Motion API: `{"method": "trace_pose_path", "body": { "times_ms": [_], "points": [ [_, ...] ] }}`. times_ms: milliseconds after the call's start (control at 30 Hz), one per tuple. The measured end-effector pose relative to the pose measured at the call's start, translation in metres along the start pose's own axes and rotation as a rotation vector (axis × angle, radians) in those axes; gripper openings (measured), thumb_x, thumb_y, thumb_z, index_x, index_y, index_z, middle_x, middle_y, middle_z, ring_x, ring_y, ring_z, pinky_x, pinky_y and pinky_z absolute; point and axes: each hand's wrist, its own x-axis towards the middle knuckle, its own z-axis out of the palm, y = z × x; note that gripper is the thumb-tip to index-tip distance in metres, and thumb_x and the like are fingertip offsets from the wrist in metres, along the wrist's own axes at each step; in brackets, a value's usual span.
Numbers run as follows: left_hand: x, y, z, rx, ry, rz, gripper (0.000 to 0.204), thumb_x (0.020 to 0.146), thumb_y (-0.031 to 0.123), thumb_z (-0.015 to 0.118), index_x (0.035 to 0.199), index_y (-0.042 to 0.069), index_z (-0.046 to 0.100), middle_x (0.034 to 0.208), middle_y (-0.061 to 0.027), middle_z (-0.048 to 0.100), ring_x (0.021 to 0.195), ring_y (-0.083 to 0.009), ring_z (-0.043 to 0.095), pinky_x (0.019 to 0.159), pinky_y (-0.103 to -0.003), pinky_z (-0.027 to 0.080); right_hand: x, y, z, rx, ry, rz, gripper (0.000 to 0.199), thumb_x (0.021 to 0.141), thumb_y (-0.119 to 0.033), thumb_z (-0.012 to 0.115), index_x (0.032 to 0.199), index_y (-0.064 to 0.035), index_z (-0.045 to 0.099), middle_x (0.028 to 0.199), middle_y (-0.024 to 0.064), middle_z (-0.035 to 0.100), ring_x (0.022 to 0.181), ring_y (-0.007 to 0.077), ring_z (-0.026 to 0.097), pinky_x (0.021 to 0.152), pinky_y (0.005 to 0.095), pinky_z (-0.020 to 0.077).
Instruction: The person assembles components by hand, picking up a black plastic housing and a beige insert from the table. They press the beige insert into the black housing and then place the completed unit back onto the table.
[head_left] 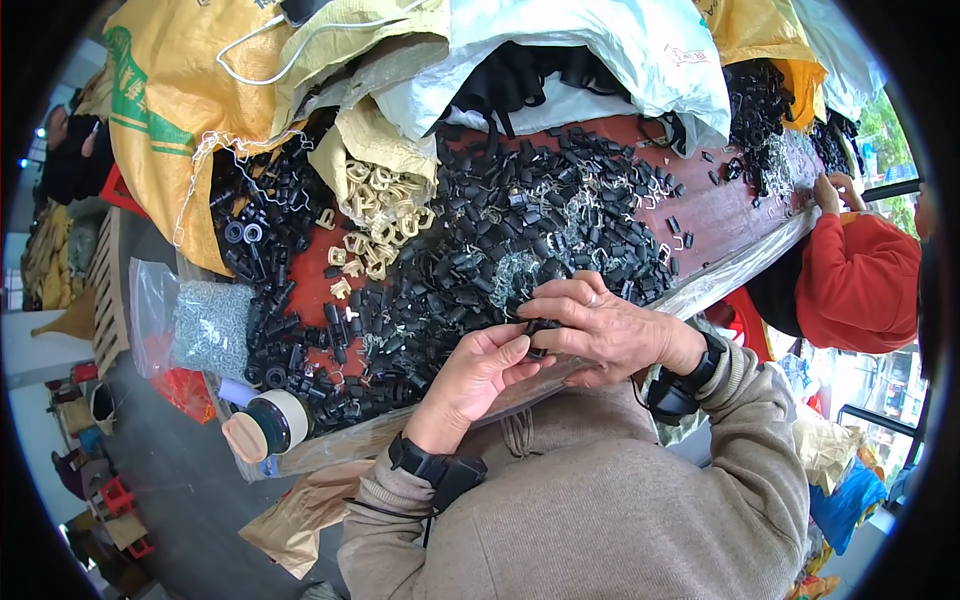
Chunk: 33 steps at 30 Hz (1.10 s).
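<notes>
Close to the table's near edge, my left hand (pixel 468 378) pinches a small black plastic part (pixel 541 328) between thumb and fingers. My right hand (pixel 618 338), with a ring on one finger, curls over the same part from the other side. The fingers cover much of it, so its exact kind is hidden. Just beyond my hands spreads a large heap of black plastic pieces (pixel 480 240), mixed with thin metal wire clips (pixel 515 275). Cream-coloured plastic buckles (pixel 375 215) spill from a pale sack to the left of the heap.
A clear bag of small silvery pieces (pixel 212 325) and a lidded jar (pixel 275 422) stand at the left edge. Large yellow (pixel 165 130) and white sacks (pixel 640 60) line the far side. At right, a person in a red top (pixel 858 285) reaches onto the red tabletop (pixel 700 205).
</notes>
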Motion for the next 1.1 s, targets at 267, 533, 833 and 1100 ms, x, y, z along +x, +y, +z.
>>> {"method": "trace_pose_path", "body": {
  "times_ms": [267, 533, 833, 1100],
  "points": [
    [0.004, -0.002, -0.006, -0.015, -0.018, 0.056, 0.026, 0.079, 0.011, 0.056, 0.102, 0.000, 0.051, 0.099, -0.0151, 0.056, 0.089, -0.0252, 0.057, 0.075, -0.027, 0.049, -0.008, 0.068, -0.020, -0.010, 0.461, 0.440, 0.027, 0.069, -0.015, 0.058, 0.093, -0.0034, 0.053, 0.096, 0.0137, 0.051, 0.089, 0.0293, 0.050, 0.073, 0.0355, 0.0404],
    [0.002, 0.000, -0.010, -0.065, -0.002, 0.143, 0.021, 0.079, 0.008, 0.055, 0.100, 0.002, 0.052, 0.098, -0.0161, 0.056, 0.089, -0.0249, 0.057, 0.074, -0.028, 0.050, -0.007, 0.118, 0.001, -0.302, 0.363, 0.573, 0.014, 0.070, -0.010, 0.056, 0.081, -0.0028, 0.052, 0.074, 0.0114, 0.053, 0.063, 0.0298, 0.052, 0.055, 0.0342, 0.0417],
    [0.002, 0.004, -0.011, -0.129, 0.070, 0.227, 0.022, 0.079, 0.007, 0.055, 0.099, 0.002, 0.050, 0.098, -0.0139, 0.056, 0.087, -0.0223, 0.057, 0.073, -0.027, 0.049, -0.017, 0.083, -0.022, 0.529, 0.454, 0.662, 0.011, 0.079, -0.013, 0.053, 0.072, -0.0037, 0.051, 0.058, -0.0023, 0.044, 0.053, 0.0065, 0.039, 0.047, 0.0209, 0.0314],
    [0.014, 0.007, 0.005, -0.105, 0.047, 0.379, 0.024, 0.078, 0.010, 0.057, 0.099, 0.001, 0.050, 0.100, -0.0145, 0.055, 0.095, -0.0218, 0.054, 0.082, -0.030, 0.045, -0.002, 0.046, 0.014, 1.058, 0.620, 0.609, 0.015, 0.082, -0.016, 0.054, 0.076, -0.0027, 0.051, 0.061, -0.0083, 0.040, 0.055, 0.0012, 0.033, 0.047, 0.0168, 0.0279]
  ]
}}
